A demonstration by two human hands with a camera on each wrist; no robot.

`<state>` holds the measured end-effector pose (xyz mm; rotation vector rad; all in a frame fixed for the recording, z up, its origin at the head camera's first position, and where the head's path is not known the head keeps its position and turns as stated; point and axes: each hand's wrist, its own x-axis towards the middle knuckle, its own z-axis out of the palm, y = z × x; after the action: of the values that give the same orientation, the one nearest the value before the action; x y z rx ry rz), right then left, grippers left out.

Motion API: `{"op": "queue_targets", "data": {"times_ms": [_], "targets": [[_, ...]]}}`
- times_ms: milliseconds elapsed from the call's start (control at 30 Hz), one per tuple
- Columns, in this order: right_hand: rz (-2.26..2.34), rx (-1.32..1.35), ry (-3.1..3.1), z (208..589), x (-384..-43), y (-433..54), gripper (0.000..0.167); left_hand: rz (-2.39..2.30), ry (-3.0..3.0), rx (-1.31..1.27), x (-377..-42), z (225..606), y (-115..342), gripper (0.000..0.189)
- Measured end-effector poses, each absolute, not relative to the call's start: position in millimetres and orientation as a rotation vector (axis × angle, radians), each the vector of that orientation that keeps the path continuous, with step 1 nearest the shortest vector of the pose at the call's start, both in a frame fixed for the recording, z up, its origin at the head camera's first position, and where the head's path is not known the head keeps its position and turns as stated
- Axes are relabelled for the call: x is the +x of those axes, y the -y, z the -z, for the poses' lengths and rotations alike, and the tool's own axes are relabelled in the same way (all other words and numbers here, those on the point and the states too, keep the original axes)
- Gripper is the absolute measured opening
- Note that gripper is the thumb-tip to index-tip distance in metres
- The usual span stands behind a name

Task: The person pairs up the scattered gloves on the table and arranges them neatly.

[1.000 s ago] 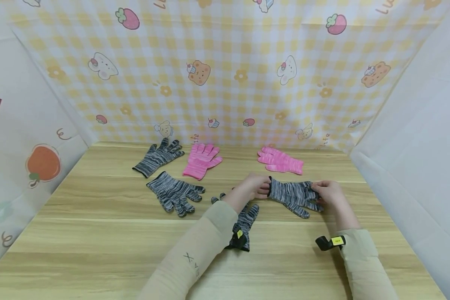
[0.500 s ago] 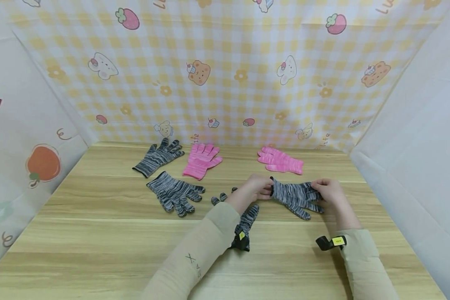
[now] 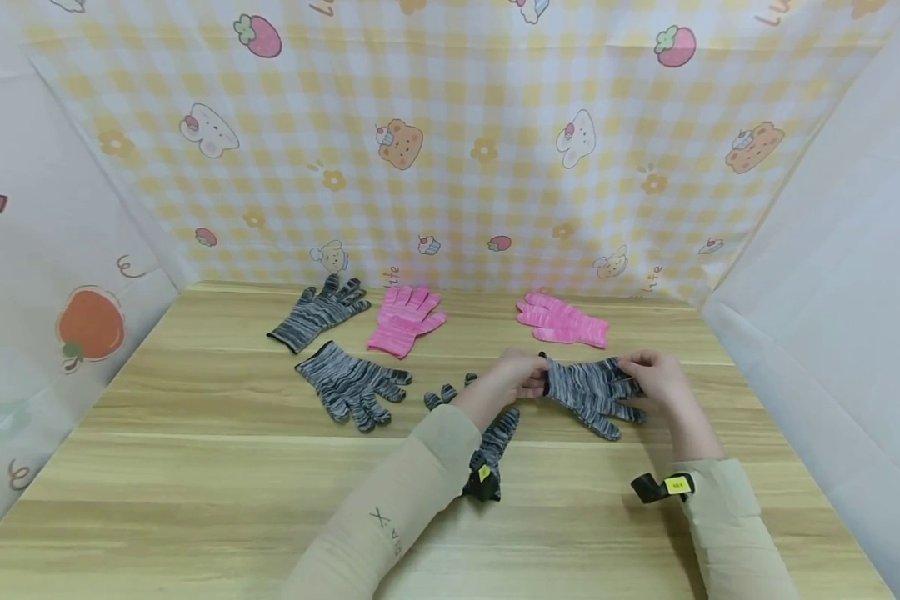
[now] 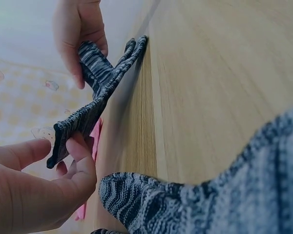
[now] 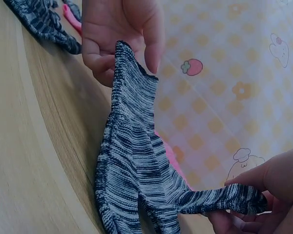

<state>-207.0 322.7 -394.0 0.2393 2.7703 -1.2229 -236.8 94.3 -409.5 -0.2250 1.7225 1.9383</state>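
Left hand [image 3: 516, 375] pinching the cuff [image 3: 553, 383] of a grey-black glove [image 3: 588, 393], right hand [image 3: 658, 381] pinching one glove finger [image 5: 217, 200], glove at left hand's three o'clock, right hand's nine

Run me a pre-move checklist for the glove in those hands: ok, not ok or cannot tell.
1. Left hand on the cuff: ok, thumb and fingers hold it.
2. Right hand on the held glove: ok, pinching one glove finger.
3. Glove flat on the table: not ok, cuff raised.
4. Left sleeve clear of the gray glove beneath: cannot tell if they touch.
5. Nearest pink glove out of the hands: ok, neither touches it.
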Motion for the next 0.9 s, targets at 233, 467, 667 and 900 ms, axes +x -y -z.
{"op": "queue_targets", "data": {"times_ms": [233,467,667,900], "targets": [[1.262,0.239,-2.776,391,-206,-318,0.037,-1.937,-1.738,-0.215,-234,408,-93,0.007],[1.321,0.201,-2.780,390,-206,-315,0.033,-1.985,-1.681,-0.198,-230,403,-89,0.009],[1.361,0.188,-2.758,390,-206,-314,0.035,-2.060,-1.576,-0.224,-228,400,-84,0.006],[1.425,0.204,-2.716,393,-207,-310,0.038,-2.097,-1.500,-0.237,-227,396,-78,0.011]]}}
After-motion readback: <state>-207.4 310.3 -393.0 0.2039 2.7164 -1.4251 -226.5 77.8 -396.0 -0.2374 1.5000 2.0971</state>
